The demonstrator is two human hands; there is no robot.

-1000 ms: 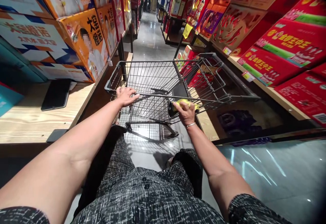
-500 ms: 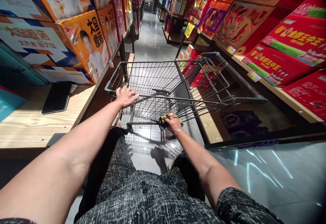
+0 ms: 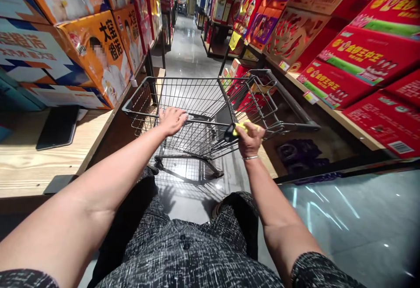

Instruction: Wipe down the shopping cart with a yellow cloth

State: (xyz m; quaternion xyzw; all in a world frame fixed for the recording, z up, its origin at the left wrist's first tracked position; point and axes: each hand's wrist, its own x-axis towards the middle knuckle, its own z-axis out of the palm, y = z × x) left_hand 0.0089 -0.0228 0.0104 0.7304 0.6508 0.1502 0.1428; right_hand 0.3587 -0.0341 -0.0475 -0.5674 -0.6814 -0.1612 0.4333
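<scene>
A grey wire shopping cart (image 3: 193, 91) stands sideways across the aisle in front of me, its handle bar (image 3: 292, 100) to the right. My left hand (image 3: 173, 121) lies over the near top rail of the basket, fingers draped across it. At the same rail, further right, my right hand (image 3: 251, 138) is closed around a small yellow-and-black object (image 3: 241, 129). Its black rounded end points left against the rail; the fingers cover much of it, so its kind is unclear. I see no goods in the basket.
Orange drink cartons (image 3: 95, 56) are stacked on the left shelf, near a black phone-like device (image 3: 59, 127) on the wooden board (image 3: 65, 161). Red gift boxes (image 3: 357, 56) fill the right shelf. The aisle floor (image 3: 187, 39) runs ahead between shelves.
My right hand has risen with the yellow-and-black object from below the basket up to the near rail. My left hand has slid right along the rail. The view has shifted slightly right.
</scene>
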